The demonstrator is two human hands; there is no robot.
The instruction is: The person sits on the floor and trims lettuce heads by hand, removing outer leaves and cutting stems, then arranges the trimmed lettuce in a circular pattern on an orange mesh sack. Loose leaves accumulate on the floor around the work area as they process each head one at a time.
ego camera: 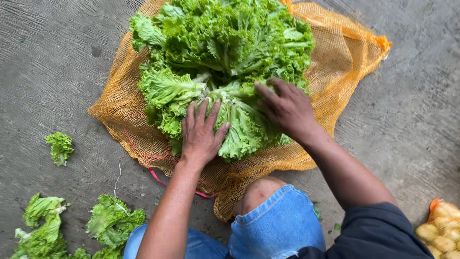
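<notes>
where both hands [239,124] press, the lettuce head [244,127] lies beneath.

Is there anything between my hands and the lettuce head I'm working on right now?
Nothing visible. The left hand and right hand both rest directly on the lettuce head, at the near edge of the lettuce pile on the orange mesh sack.

Both hands [201,136] [287,110] flat on lettuce pile [220,52], orange mesh sack [335,62]
</notes>
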